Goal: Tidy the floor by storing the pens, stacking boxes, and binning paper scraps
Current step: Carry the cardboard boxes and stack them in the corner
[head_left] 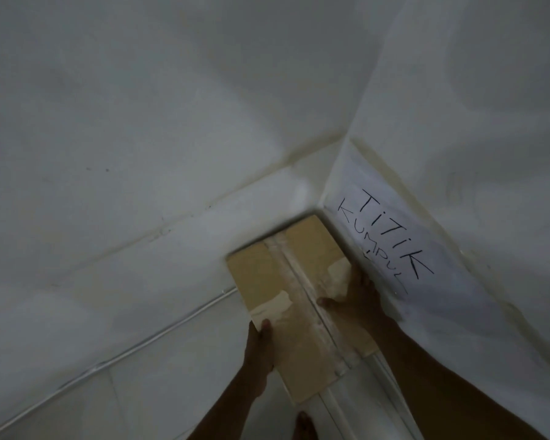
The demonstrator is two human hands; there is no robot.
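A flat brown cardboard box (286, 281), sealed with a strip of clear tape along its length, lies in the corner where two white walls meet. My left hand (259, 347) holds its left edge, thumb on top. My right hand (356, 300) grips its right side against the wall, thumb resting on the top face. Whether another box lies under it is hidden. No pens or paper scraps are in view.
A white paper sign (391, 239) with handwritten black letters "TITIK KUMPUL" is stuck low on the right wall beside the box. A thin white cable (115, 360) runs along the tiled floor by the left wall. A toe (304, 423) shows at the bottom edge.
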